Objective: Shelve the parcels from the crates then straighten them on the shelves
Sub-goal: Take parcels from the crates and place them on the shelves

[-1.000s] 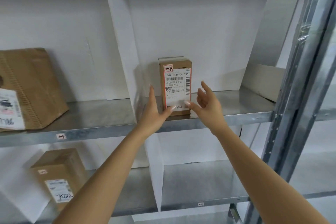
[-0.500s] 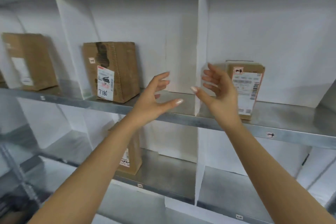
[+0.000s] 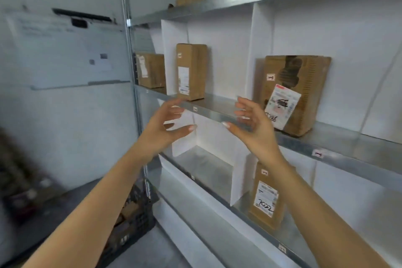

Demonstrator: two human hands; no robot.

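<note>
Metal shelving point(image 3: 217, 106) is holding upright cardboard parcels point(image 3: 191, 72); the left hand point(image 3: 165, 126) and right hand point(image 3: 252, 124) are hovering before it, fingers loosely spread, gripping nothing.

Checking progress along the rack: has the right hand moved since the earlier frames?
Yes, leftward: the right hand was right of the large labelled parcel and now hovers at its left edge.
</note>
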